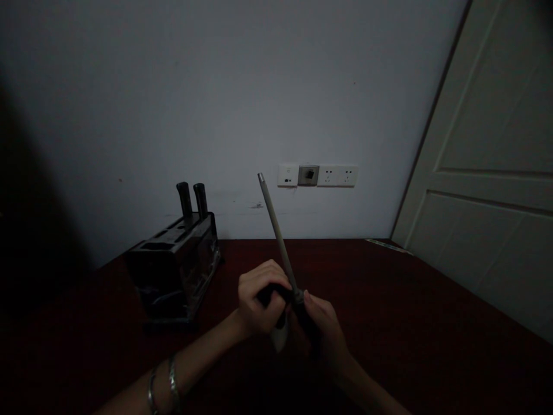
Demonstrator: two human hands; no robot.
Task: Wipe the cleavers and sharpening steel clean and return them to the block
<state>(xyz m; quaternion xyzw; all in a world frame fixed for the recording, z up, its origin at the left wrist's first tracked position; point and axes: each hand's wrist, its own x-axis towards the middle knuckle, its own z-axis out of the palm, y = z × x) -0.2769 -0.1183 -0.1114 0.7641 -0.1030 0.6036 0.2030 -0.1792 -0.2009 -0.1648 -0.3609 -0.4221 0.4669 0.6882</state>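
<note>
My right hand (326,325) is closed around the black handle of a honing steel (276,225). Its long grey rod points up and slightly left, with a bright tip. My left hand (261,297) is closed on what look like kitchen scissors (280,339), with a curved black handle in my fingers and a short pale blade pointing down. The two hands are close together, and the scissors' handle is right beside the base of the steel's rod. Darkness hides part of the blade and whether the two tools touch.
A black knife block (173,248) stands on the dark red table (367,300) at left, with two black-handled knives (192,199) in its far slots. Wall sockets (317,176) are behind. A white panelled door (484,173) borders the right side.
</note>
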